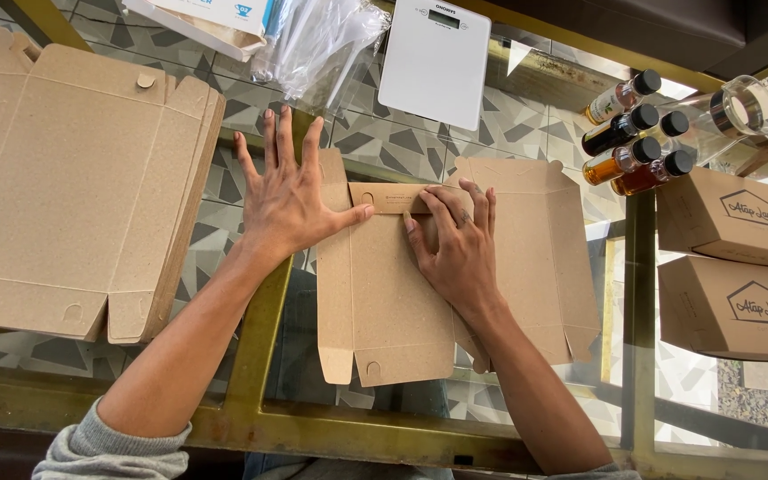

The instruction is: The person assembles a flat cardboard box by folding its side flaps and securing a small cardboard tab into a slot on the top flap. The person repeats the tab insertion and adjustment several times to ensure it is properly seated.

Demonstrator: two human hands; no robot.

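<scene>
Flat box blank [384,293] on glass table [251,356]: light, stiff cardboard, best pressed along creases. Left hand [286,200] splayed wide at 9 o'clock; right hand [455,240] flattened on top flap [393,197], nothing gripped.

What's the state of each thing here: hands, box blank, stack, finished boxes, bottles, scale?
left hand: open, fingers spread, flat on the blank's left edge
right hand: pressing down a folded top flap
cardboard blank: mostly flat, top flap folded over
stack of blanks: flat, unfolded
two cardboard boxes: assembled, closed
four small bottles: capped, lying on their sides
glass jar: on its side
white scale: nothing on it, display unreadable
</scene>
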